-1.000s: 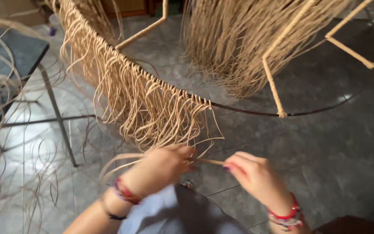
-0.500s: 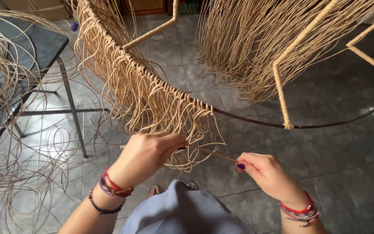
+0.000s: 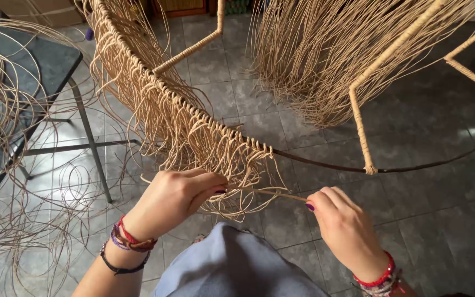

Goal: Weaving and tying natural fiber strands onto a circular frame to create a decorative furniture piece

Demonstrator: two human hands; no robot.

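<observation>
- left hand (image 3: 178, 193) & right hand (image 3: 341, 221) each pinch one rattan strand (image 3: 273, 193), stretched btwn them
- strand sits just below woven fringe (image 3: 193, 132) on dark metal hoop (image 3: 325, 164)

Soft, even daylight fills the scene, with pale glare spreading across the glossy grey floor tiles (image 3: 67, 181) at left and a smaller bright patch at far right. The tan rattan fringe on the curved dark metal hoop (image 3: 193, 132) reads crisp, and both hands look sharp with only gentle shadow beneath them. Wide-angle bending shows at the edges, where the dark glass-topped table (image 3: 39, 66) leans outward.
</observation>
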